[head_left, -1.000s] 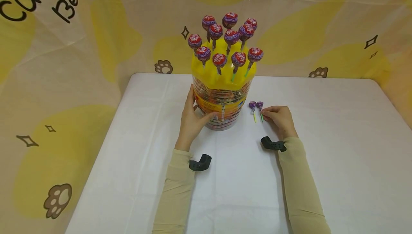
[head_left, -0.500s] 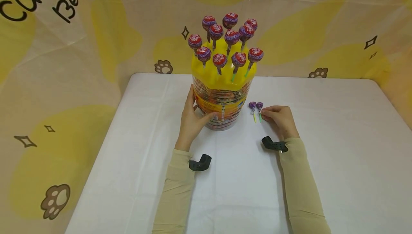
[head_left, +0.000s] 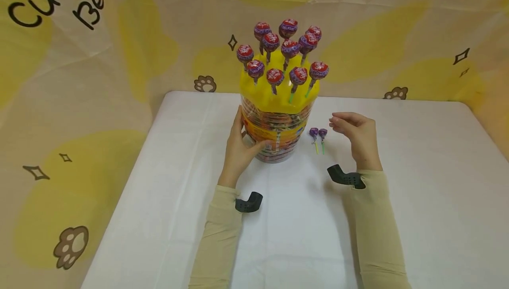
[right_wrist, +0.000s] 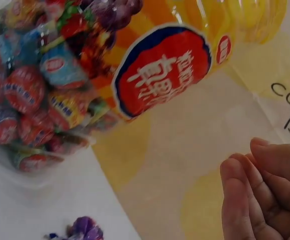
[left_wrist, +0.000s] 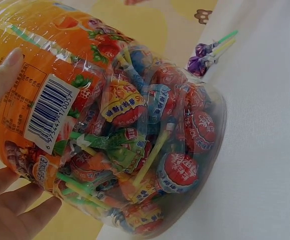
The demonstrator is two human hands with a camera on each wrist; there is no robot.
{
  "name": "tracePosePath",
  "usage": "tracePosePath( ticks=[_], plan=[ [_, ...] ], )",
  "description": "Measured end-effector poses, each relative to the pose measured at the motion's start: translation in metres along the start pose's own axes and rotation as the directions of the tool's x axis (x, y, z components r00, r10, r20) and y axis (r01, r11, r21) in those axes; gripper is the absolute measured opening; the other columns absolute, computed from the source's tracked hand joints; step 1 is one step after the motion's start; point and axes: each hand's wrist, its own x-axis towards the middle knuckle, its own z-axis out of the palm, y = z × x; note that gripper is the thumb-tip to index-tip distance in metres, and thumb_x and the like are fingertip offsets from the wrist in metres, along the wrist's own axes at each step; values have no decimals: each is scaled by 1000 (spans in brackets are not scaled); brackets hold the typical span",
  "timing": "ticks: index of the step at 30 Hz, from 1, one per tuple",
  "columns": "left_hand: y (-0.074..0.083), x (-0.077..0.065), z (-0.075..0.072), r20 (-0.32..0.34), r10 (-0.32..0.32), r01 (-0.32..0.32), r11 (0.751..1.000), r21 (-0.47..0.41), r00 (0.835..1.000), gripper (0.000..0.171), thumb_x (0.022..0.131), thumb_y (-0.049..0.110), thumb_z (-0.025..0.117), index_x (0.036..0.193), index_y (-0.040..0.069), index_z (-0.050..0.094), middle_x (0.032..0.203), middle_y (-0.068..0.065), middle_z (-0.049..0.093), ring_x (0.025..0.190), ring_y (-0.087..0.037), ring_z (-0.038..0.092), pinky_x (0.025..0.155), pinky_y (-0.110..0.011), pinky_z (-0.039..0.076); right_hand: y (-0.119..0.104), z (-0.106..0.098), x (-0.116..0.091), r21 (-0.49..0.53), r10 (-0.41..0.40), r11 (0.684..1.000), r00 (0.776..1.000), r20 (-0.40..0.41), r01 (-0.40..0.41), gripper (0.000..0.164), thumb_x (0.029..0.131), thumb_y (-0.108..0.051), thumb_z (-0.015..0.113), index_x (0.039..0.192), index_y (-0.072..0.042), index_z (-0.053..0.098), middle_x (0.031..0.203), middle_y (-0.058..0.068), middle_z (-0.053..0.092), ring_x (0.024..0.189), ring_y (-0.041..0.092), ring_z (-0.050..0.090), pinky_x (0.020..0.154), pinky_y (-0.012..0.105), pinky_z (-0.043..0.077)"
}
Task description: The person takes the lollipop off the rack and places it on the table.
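Observation:
A clear plastic jar (head_left: 274, 125) with a yellow top and an orange label stands on the table, full of wrapped lollipops (left_wrist: 177, 172). Several red-and-purple lollipops (head_left: 290, 48) stick up out of the yellow top. My left hand (head_left: 240, 154) grips the jar's left side, thumb across the front label and fingers round the other side. Two small purple-wrapped lollipops (head_left: 323, 133) lie side by side right of the jar, their sticks pointing toward me. Just above and right of them, my right hand (head_left: 359, 136) is raised, fingers loosely bent, with nothing visible between thumb and fingertips.
A white cloth covers the table (head_left: 191, 147). Behind it and along the left hangs a yellow patterned backdrop (head_left: 370, 50) with lettering and paw prints. A black camera mount (head_left: 345, 177) sits at the right wrist, and a similar mount (head_left: 249, 202) at the left.
My right hand has left the right small lollipop and moved up and to the right, off the table. Both small lollipops still lie there. The left hand keeps its grip on the jar.

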Motion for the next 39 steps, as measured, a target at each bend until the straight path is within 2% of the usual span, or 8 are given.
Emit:
tracePosePath(
  ticks=[3,10,17,23,30,39],
  plan=[
    [1,0,-1,3,1,-1,1000,6,1000,102,79,26,77,153,15,7,156,-6,18,140,-23,23,110,-42,32,-14,6,0,1,-39,999,999,-19,39,26,85,-11,71,100,9,68,85,3,70,78,14,67,75,20,55],
    [2,-1,-4,-1,-4,4,1000,11,1000,103,79,25,78,153,15,8,156,-6,18,140,-24,23,110,-43,31,-50,28,4,132,-166,977,986,-29,168,23,83,-9,73,100,6,70,90,10,69,80,20,67,79,24,55],
    [2,-9,-4,11,-25,24,1000,16,1000,102,79,24,78,153,14,7,156,-6,18,140,-24,24,110,-44,31,-79,51,6,279,-205,941,978,27,189,16,84,-4,70,97,5,71,92,12,69,81,24,64,82,27,54],
    [-1,-9,-3,1,-4,4,1000,6,1000,102,79,26,77,153,15,8,156,-6,19,140,-24,24,109,-44,32,-94,67,15,232,-269,940,962,48,251,12,84,-2,69,95,2,73,90,11,69,87,25,61,85,29,53],
    [-4,-8,-2,-7,1,-1,1000,0,1000,102,79,25,77,153,15,8,156,-6,18,139,-25,25,109,-42,33,-102,78,24,167,-290,946,955,53,278,13,82,-2,71,95,0,74,89,7,70,93,25,61,88,31,52],
    [0,-3,0,-4,3,-3,1000,-15,1000,103,78,26,78,153,17,8,156,-6,18,140,-25,23,110,-43,32,-110,82,31,86,-295,952,955,26,292,11,80,-3,74,91,-2,74,87,6,69,88,22,61,80,26,54]
  ],
)
